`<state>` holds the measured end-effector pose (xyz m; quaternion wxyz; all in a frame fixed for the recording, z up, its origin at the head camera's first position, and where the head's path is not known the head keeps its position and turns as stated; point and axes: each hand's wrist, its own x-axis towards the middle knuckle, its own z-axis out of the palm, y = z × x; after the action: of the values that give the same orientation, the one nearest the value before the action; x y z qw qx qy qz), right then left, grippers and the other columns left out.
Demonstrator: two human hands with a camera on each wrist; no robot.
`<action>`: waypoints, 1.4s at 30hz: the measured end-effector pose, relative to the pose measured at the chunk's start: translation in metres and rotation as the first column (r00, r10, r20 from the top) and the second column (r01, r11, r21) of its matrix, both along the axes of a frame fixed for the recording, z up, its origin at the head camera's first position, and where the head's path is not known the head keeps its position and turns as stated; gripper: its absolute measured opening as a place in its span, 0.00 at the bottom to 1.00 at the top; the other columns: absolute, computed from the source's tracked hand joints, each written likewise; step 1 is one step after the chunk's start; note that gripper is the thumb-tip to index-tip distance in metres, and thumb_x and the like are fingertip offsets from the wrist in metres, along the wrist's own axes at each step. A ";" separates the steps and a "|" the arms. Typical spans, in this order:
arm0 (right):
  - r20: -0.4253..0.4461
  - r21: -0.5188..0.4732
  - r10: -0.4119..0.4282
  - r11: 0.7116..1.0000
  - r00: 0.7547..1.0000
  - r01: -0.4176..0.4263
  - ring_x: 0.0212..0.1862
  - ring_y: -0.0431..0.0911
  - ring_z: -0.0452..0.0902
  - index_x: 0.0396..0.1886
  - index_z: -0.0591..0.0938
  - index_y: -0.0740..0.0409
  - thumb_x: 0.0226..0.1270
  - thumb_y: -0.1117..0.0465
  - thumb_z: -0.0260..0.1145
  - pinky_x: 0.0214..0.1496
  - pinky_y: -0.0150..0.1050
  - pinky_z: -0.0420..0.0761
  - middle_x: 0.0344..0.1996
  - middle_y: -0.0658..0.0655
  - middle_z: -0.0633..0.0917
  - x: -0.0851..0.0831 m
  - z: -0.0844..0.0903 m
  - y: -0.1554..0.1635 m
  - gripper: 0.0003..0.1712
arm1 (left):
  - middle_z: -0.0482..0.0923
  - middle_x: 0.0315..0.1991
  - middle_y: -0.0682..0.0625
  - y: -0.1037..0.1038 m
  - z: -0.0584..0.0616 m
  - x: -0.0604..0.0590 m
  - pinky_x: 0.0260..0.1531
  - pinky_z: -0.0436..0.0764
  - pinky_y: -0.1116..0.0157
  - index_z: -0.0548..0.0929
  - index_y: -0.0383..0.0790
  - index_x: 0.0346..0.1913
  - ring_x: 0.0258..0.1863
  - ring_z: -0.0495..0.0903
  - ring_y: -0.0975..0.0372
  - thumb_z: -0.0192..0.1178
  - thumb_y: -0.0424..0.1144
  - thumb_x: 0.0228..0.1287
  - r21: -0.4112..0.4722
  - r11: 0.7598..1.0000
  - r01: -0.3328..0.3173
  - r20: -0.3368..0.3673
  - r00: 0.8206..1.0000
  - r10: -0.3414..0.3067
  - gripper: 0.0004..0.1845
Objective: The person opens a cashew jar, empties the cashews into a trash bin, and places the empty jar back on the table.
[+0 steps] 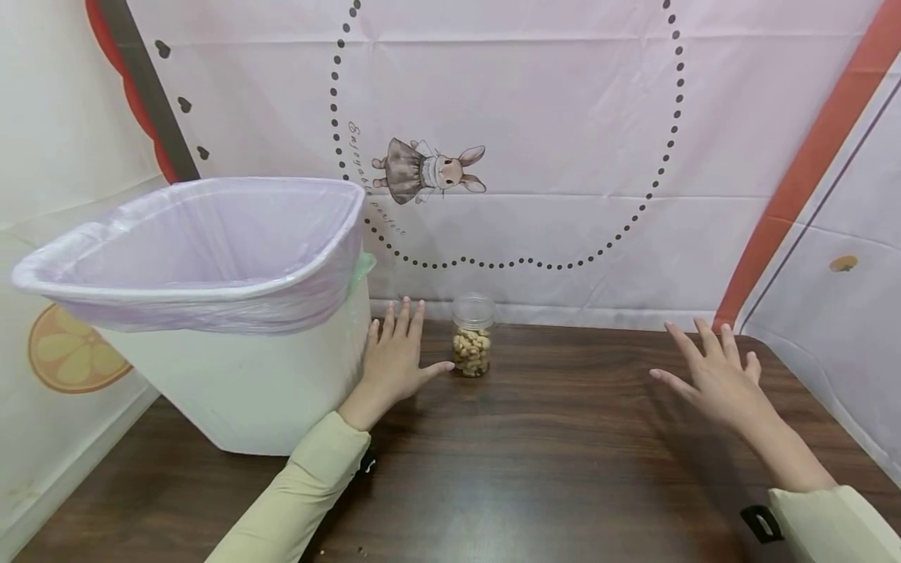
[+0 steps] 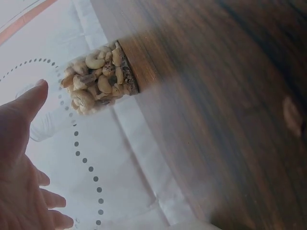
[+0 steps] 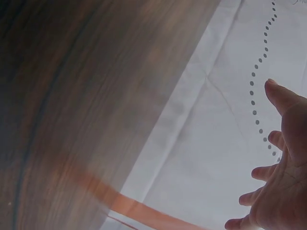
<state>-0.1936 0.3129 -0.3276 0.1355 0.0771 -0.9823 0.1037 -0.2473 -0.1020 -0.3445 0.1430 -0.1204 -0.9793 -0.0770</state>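
Clear jar [image 1: 472,336], part-filled with nuts [image 2: 98,79]: upright on surface [image 1: 549,453], near back edge. Left hand [image 1: 394,356]: fingers spread, between lined bin [image 1: 246,383] and jar. Right hand [image 1: 721,383]: fingers spread, well apart from jar.

The jar [image 1: 473,309] is clear, the nuts [image 1: 472,352] creamy tan. The bin [image 1: 281,391] is white, its liner [image 1: 218,227] pale lilac, with a light green tuft [image 1: 362,268]. The tabletop [image 1: 549,461] is dark brown with streaked wood grain. The backdrop [image 1: 563,117] is pale pink, printed with a dotted dark-grey outline [image 1: 680,82], 3 dark hearts [image 1: 184,105], a rabbit [image 1: 425,170] in a grey-brown skirt [image 1: 403,170], and an orange-red stripe [image 1: 802,180]; the sleeves [image 1: 303,477] are pale yellow-green
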 end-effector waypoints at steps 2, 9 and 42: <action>-0.005 -0.010 0.002 1.000 1.000 -0.002 0.66 0.71 0.30 0.71 0.49 0.52 0.61 0.38 0.54 0.49 0.77 0.39 0.65 0.75 0.49 0.000 0.002 -0.002 0.45 | 0.39 0.71 0.40 0.000 0.000 0.000 0.65 0.44 0.46 0.42 0.41 0.71 0.69 0.41 0.46 0.54 0.70 0.47 0.001 1.000 0.005 -0.006 1.000 -0.005 0.57; -0.002 -0.018 0.004 1.000 1.000 -0.004 0.66 0.72 0.31 0.71 0.50 0.53 0.61 0.37 0.54 0.50 0.77 0.39 0.65 0.74 0.48 -0.002 0.006 -0.011 0.46 | 0.42 0.71 0.39 0.000 -0.002 0.001 0.63 0.49 0.46 0.44 0.41 0.71 0.69 0.44 0.45 0.55 0.70 0.46 -0.017 1.000 0.008 -0.044 0.999 -0.009 0.57; -0.042 -0.148 0.126 0.980 0.991 -0.131 0.65 0.71 0.42 0.71 0.50 0.54 0.62 0.41 0.56 0.51 0.74 0.48 0.66 0.72 0.52 -0.019 0.022 -0.065 0.44 | 0.55 0.67 0.36 0.014 -0.005 -0.003 0.62 0.57 0.48 0.52 0.34 0.69 0.65 0.56 0.47 0.61 0.66 0.45 0.196 0.978 0.067 -0.026 0.998 -0.063 0.55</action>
<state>-0.2130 0.2475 -0.3054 0.1501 0.1316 -0.9623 0.1849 -0.2506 -0.0880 -0.3494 0.1614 -0.1383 -0.9610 -0.1767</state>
